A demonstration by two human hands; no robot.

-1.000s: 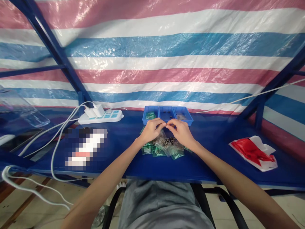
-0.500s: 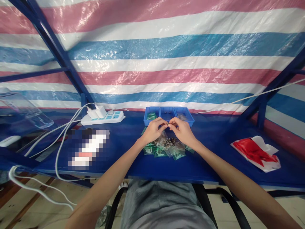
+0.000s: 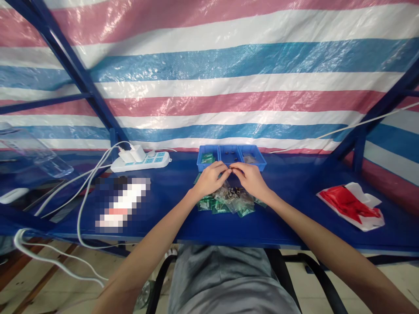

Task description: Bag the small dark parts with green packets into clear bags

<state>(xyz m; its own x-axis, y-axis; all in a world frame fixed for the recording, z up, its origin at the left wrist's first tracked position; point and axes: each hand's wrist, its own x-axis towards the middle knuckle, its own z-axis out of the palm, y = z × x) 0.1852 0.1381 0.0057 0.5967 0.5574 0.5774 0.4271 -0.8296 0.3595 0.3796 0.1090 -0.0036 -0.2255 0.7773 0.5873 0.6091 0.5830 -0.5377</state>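
Pinching small dark part (image 3: 230,168) between fingertips, we had both hands just in front of blue tray (image 3: 203,167). Left hand (image 3: 211,179): thumb and forefinger nearly together on part. Right hand (image 3: 251,178): same narrow pinch, meeting part from its other side. Part was too small for us to tell its shape. Pile of small bags (image 3: 247,207) lay nearer us than tray. Power strip (image 3: 144,163) sat left of tray; red-and-white bag (image 3: 350,205) lay well right of it.
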